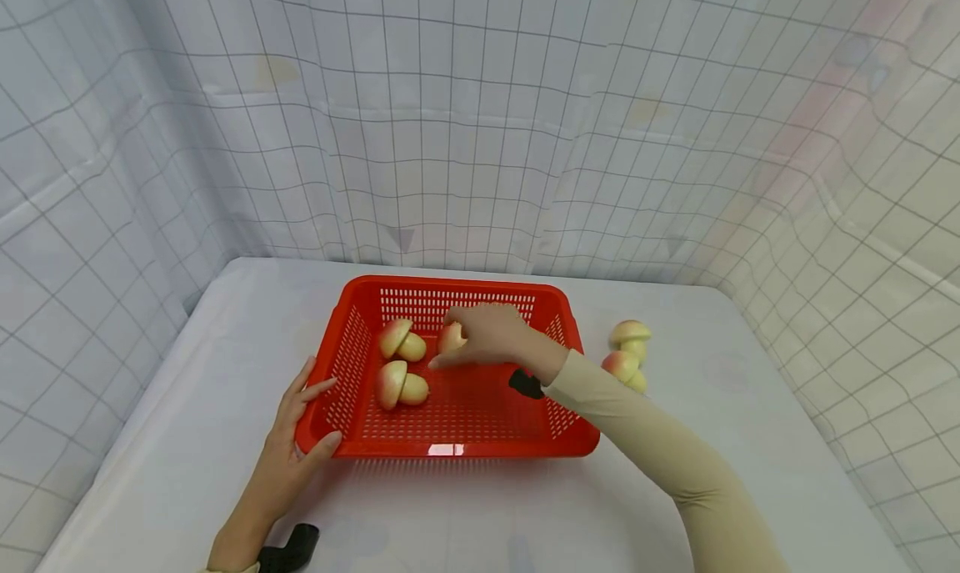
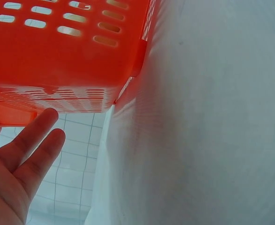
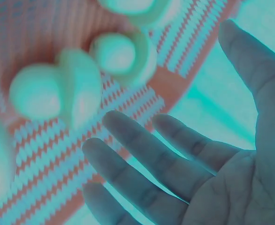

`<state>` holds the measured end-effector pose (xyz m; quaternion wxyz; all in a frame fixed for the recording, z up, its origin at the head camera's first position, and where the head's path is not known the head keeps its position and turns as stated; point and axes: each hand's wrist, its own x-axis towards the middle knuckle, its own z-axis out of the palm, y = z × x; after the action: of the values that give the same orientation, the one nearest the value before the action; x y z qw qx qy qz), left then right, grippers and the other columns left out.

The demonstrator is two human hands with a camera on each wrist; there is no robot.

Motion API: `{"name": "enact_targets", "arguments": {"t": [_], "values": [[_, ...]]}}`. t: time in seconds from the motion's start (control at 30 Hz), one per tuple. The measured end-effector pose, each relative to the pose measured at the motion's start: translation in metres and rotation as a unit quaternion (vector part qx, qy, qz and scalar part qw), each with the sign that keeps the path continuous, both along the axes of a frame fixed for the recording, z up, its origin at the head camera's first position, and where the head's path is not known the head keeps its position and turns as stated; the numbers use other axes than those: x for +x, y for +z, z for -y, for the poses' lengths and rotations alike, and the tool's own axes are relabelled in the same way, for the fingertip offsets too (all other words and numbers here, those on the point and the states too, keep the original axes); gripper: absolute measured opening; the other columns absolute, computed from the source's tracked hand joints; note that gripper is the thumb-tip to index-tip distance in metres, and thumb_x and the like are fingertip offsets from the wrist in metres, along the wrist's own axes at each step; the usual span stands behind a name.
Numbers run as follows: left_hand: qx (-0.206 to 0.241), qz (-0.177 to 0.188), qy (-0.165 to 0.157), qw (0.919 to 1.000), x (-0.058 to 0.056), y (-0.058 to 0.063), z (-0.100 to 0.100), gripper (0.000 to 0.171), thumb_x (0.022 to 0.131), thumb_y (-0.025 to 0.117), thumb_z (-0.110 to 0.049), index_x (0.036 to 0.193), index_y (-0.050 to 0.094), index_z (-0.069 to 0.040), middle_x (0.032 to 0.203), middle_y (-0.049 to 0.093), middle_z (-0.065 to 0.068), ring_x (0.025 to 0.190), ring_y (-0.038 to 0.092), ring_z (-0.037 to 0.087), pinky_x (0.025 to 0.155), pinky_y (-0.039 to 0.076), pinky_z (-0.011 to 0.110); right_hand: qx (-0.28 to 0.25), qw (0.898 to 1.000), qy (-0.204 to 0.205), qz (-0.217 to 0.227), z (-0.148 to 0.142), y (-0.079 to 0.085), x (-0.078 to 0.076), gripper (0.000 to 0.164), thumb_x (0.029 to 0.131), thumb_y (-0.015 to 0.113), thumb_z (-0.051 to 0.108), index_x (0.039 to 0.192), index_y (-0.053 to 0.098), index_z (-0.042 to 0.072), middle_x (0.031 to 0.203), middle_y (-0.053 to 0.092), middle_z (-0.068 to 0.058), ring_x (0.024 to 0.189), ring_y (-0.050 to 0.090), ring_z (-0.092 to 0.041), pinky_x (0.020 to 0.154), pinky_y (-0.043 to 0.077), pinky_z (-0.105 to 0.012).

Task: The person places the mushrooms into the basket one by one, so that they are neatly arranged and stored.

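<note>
A red plastic basket (image 1: pixel 450 449) stands on the white-covered table. My left hand (image 1: pixel 288 439) rests at its left front corner, thumb and a finger over the rim; the left wrist view shows two fairly straight fingers outside the basket wall (image 2: pixel 57 56). My right hand (image 1: pixel 487 335) is inside the basket, thumb and fingers apart around a toy mushroom (image 1: pixel 452 338) partly hidden by it. In the right wrist view the right palm is bare, its fingers (image 3: pixel 137 145) spread. Two more toy mushrooms, one behind (image 1: pixel 402 340) and one in front (image 1: pixel 401 385), lie at the basket's left.
Right of the basket, two toy mushrooms (image 1: pixel 630 337) (image 1: pixel 625 369) lie close together on the table (image 1: pixel 720 389). White grid-patterned curtains (image 1: pixel 465 139) hang behind and along both sides. Dark wrist straps (image 1: pixel 288 550) show on both arms.
</note>
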<state>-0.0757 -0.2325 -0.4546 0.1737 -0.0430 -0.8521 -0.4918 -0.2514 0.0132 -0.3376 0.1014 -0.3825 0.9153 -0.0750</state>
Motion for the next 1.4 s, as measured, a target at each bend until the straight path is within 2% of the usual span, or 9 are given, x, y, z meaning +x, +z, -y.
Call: {"name": "enact_targets", "arguments": {"t": [0.17,0.27,0.53,0.7,0.93,1.17,1.4], "values": [[0.003,-0.003,-0.002,1.0,0.0,0.001,0.0,0.064,0.08,0.068,-0.008,0.14,0.044,-0.014,0.157,0.012,-0.003,0.134,0.02,0.007,0.084,0.04,0.013,-0.036,0.998,-0.048,-0.014,-0.036,0.016,-0.008,0.067,0.079,0.062,0.063,0.127,0.058,0.017,0.097,0.067,0.004,0.074,0.057,-0.011,0.066,0.045,-0.031],[0.006,-0.004,-0.002,1.0,0.001,0.001,0.0,0.064,0.08,0.068,-0.008,0.139,0.044,-0.015,0.157,0.012,-0.003,0.134,0.02,0.007,0.084,0.04,0.013,-0.06,0.995,-0.072,-0.026,-0.059,0.021,-0.011,0.067,0.08,0.061,0.063,0.126,0.057,0.015,0.101,0.067,0.0,0.08,0.058,-0.013,0.069,0.046,-0.033],[0.015,-0.014,-0.008,0.9998,-0.001,-0.001,0.0,0.064,0.08,0.067,-0.005,0.139,0.045,-0.012,0.157,0.013,0.0,0.135,0.02,0.009,0.086,0.038,0.012,-0.138,0.978,-0.15,-0.039,-0.112,0.022,-0.02,0.062,0.085,0.061,0.056,0.128,0.055,0.011,0.103,0.068,-0.004,0.089,0.061,-0.021,0.071,0.049,-0.04],[0.013,-0.015,-0.005,0.9998,0.0,0.0,0.001,0.063,0.08,0.067,-0.005,0.139,0.045,-0.013,0.157,0.013,-0.002,0.135,0.02,0.008,0.085,0.038,0.012,-0.158,0.966,-0.202,-0.02,-0.14,0.008,-0.023,0.064,0.086,0.059,0.057,0.13,0.053,0.011,0.111,0.066,-0.009,0.1,0.058,-0.027,0.078,0.047,-0.045],[0.027,-0.016,-0.019,0.9993,0.0,-0.003,0.001,0.063,0.081,0.065,-0.003,0.14,0.043,-0.012,0.157,0.011,-0.001,0.135,0.02,0.011,0.087,0.039,0.013,-0.167,0.953,-0.251,-0.011,-0.179,-0.017,-0.025,0.067,0.087,0.054,0.061,0.129,0.052,0.009,0.115,0.063,-0.013,0.103,0.057,-0.03,0.08,0.047,-0.047],[0.025,-0.016,-0.011,0.9995,0.0,-0.004,0.001,0.063,0.08,0.066,-0.004,0.139,0.044,-0.011,0.157,0.012,-0.001,0.135,0.02,0.009,0.086,0.039,0.012,-0.163,0.949,-0.271,0.001,-0.207,-0.04,-0.02,0.07,0.086,0.056,0.06,0.129,0.053,0.004,0.116,0.061,-0.019,0.104,0.057,-0.034,0.079,0.047,-0.049],[0.031,-0.012,-0.015,0.9993,0.0,-0.002,0.0,0.063,0.081,0.065,-0.005,0.139,0.044,-0.013,0.157,0.012,-0.002,0.135,0.02,0.01,0.085,0.04,0.013,-0.121,0.949,-0.29,0.008,-0.224,-0.058,-0.014,0.078,0.083,0.057,0.063,0.133,0.049,0.003,0.118,0.055,-0.024,0.104,0.054,-0.037,0.074,0.045,-0.052]]}}
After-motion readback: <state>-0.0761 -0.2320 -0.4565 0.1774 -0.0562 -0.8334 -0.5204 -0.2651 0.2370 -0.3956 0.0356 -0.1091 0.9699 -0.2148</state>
